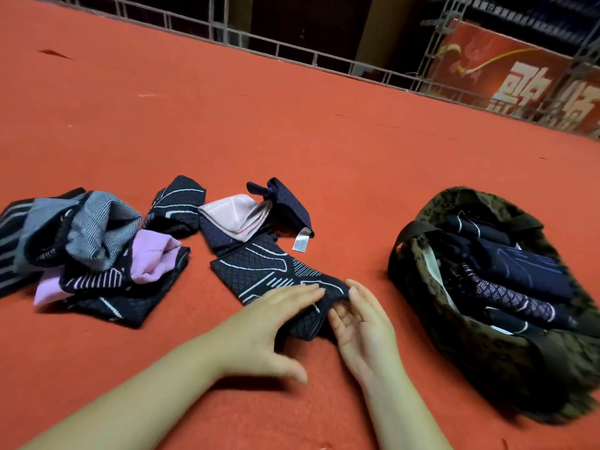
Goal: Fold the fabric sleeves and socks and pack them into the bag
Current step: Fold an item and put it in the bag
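Both hands meet on the dark patterned sleeve (279, 274) mid-carpet: left hand (276, 316) flat with fingers spread, right hand (360, 323) curling under its near end. If that loose hold slips, the fold may spring open before reaching the bag (422, 303) at right; the unfolded pile (87, 248) waits left.

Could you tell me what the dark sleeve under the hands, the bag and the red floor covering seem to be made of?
The dark sleeve looks like a stretchy matte knit: a fine diamond texture with pale woven-in lines. The bag seems to be soft dark brownish cloth, slumped and wrinkled, with smoother dark strap handles; its exact fabric is unclear. The red floor covering looks like thin matte felt carpet, flat with faint scuffs.
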{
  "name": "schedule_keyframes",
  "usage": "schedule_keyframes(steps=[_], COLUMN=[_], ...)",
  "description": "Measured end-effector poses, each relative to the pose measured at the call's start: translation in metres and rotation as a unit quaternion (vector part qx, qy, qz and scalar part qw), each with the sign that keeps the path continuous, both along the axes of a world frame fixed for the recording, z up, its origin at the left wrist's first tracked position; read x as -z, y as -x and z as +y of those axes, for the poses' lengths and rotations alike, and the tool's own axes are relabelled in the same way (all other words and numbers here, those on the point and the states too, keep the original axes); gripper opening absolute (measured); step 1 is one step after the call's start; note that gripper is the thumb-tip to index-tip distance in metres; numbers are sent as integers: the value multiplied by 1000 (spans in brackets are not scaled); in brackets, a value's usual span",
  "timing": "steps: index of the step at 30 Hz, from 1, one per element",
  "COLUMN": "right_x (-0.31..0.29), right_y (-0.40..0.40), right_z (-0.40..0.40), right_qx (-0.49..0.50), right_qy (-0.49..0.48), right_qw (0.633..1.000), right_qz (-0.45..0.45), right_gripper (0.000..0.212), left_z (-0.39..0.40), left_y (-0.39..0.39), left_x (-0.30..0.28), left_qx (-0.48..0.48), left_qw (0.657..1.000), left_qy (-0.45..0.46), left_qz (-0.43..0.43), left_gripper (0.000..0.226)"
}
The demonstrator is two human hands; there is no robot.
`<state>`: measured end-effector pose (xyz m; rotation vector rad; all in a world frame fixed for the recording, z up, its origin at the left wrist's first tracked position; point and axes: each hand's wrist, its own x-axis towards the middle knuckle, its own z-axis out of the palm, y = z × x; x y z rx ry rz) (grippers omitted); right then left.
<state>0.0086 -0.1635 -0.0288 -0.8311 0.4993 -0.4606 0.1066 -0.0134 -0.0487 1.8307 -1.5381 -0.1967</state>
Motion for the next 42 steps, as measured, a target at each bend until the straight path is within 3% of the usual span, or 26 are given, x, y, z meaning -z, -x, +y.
schedule_keyframes(steps=[3, 5, 7, 10, 13, 15, 17, 20, 25, 29, 34, 36, 38, 42], right_x=[4, 7, 10, 10, 11, 14, 14, 15, 19, 20, 25, 25, 23, 22], right_y=[1, 1, 1, 2, 6, 7, 6, 6, 3, -1, -4, -3, 0, 5], right_z=[0, -2, -4, -10, -17, -19, -18, -18, -10, -6, -8, -9, -9, -12], right_qx=[-21, -20, -1, 27, -3, -51, -97, -107, -171, -146, -88, -107, -138, -191], right_qy=[37, 128, 249, 385, 480, 471, 423, 405, 391, 375, 474, 480, 526, 591], right_qw=[999, 991, 968, 922, 877, 880, 900, 908, 904, 915, 872, 866, 834, 776], right_qz=[-5, 12, 24, 12, -7, -28, -41, -27, -8, 26, 86, 85, 97, 106], right_gripper=[14, 17, 41, 71, 62, 56, 43, 20, 65, 72, 55, 45, 42, 44], left_z=[-3, -1, 3, 8, 13, 15, 16, 15, 27, 37, 39, 41, 43, 41], left_y=[-3, -4, -5, -8, -9, -8, -8, -12, -30, -44, -53, -58, -60, -59], left_x=[0, -5, -10, -9, -9, -8, -10, -15, -27, -23, -16, -15, -14, -10], left_qx=[-50, -72, -88, -80, -20, 2, -8, -57, -156, -208, -265, -308, -339, -331], left_qw=[996, 990, 977, 949, 887, 843, 822, 827, 882, 916, 923, 922, 918, 918], left_qy=[68, 85, 89, 108, 128, 117, 104, 96, 13, -84, -108, -129, -148, -158], left_qz=[25, 84, 170, 286, 444, 525, 559, 550, 444, 333, 258, 197, 146, 150], left_gripper=[62, 41, 31, 29, 48, 60, 50, 30, 12, 17, 19, 21, 23, 22])
